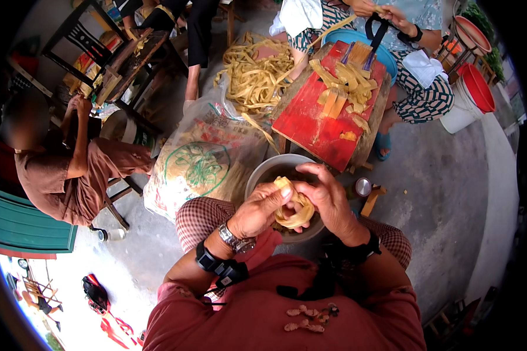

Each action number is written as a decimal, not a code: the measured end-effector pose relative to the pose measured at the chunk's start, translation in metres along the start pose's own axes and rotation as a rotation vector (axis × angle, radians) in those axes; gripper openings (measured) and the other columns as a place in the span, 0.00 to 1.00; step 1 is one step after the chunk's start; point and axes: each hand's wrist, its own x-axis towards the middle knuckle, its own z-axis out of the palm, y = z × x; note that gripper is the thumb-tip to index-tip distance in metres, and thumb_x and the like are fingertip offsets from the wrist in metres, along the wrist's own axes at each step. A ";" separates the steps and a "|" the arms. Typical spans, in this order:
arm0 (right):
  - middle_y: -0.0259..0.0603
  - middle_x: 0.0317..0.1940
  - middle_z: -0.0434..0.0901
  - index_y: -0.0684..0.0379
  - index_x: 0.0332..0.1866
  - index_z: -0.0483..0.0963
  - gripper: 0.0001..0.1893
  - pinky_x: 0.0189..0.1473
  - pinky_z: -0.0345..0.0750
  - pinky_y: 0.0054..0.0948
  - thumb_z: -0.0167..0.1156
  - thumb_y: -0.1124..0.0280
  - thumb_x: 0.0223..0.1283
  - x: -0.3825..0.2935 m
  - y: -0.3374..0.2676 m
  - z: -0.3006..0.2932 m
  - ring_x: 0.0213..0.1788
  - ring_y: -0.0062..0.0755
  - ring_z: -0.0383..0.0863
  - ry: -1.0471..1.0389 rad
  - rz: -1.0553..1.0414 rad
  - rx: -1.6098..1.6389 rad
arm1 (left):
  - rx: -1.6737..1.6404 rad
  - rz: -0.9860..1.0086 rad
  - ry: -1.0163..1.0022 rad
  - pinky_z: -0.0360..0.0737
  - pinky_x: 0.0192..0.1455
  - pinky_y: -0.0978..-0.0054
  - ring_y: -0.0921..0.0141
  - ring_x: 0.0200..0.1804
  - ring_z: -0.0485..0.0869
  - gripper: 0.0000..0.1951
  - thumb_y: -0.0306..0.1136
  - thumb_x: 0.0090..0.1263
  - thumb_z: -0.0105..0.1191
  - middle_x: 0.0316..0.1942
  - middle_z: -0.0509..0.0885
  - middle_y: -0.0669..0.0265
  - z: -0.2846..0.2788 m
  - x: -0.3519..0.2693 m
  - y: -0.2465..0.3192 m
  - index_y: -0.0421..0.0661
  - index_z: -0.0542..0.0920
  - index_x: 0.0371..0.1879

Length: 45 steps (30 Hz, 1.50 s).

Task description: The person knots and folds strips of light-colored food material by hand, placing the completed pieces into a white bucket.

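My left hand (263, 204) pinches a looped coil of pale yellow plant strip (296, 215) between thumb and fingers. On the coil's other side is my right hand (327, 199), its fingers curved around the ring and its index finger raised and bent. Both hands are over a whitish round bucket (254, 173) between my knees, with some material inside that my hands partly hide. Beyond the bucket, a red board (303, 127) on a wooden bench bears folded yellow strips (353, 85), a wooden block (334, 103) and a brush-like tool (359, 52).
A large plastic sack (202, 162) stands left of the bucket, below a heap of long strips (259, 74). A lidded jar (362, 187) is at right. Co-workers sit at left and ahead; one across the bench holds a strip over a blue basin (386, 61).
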 end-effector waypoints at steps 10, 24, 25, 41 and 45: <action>0.32 0.26 0.74 0.65 0.34 0.75 0.12 0.30 0.68 0.17 0.56 0.65 0.65 -0.009 0.019 -0.037 0.27 0.15 0.69 0.099 0.149 -0.088 | -0.168 0.145 0.123 0.83 0.47 0.58 0.70 0.35 0.78 0.23 0.45 0.76 0.39 0.44 0.77 0.56 -0.017 -0.002 0.028 0.33 0.73 0.51; 0.38 0.29 0.77 0.66 0.44 0.72 0.13 0.32 0.75 0.21 0.62 0.69 0.61 -0.003 0.013 -0.008 0.29 0.18 0.76 -0.193 0.344 -0.062 | 0.243 0.034 0.422 0.61 0.13 0.86 0.84 0.12 0.63 0.09 0.34 0.70 0.55 0.19 0.75 0.72 -0.028 0.010 0.007 0.40 0.77 0.38; 0.39 0.30 0.77 0.66 0.45 0.71 0.13 0.32 0.75 0.21 0.61 0.69 0.61 -0.002 0.009 -0.005 0.29 0.19 0.76 -0.223 0.444 -0.012 | 0.254 0.027 0.424 0.61 0.13 0.87 0.84 0.12 0.62 0.09 0.34 0.70 0.54 0.19 0.74 0.72 -0.027 0.011 0.008 0.40 0.76 0.38; 0.38 0.16 0.68 0.66 0.27 0.71 0.19 0.25 0.63 0.25 0.53 0.59 0.66 0.026 -0.017 -0.071 0.21 0.20 0.64 0.107 0.138 -0.349 | 0.311 0.320 0.272 0.69 0.18 0.85 0.82 0.18 0.69 0.03 0.25 0.68 0.52 0.19 0.73 0.71 -0.014 0.085 0.061 0.40 0.78 0.34; 0.35 0.14 0.63 0.65 0.26 0.72 0.19 0.23 0.60 0.24 0.53 0.59 0.66 0.036 0.005 -0.092 0.19 0.19 0.61 0.236 0.140 -0.341 | 0.587 0.341 0.305 0.68 0.18 0.85 0.82 0.18 0.68 0.04 0.27 0.68 0.53 0.19 0.73 0.73 -0.011 0.124 0.061 0.41 0.79 0.35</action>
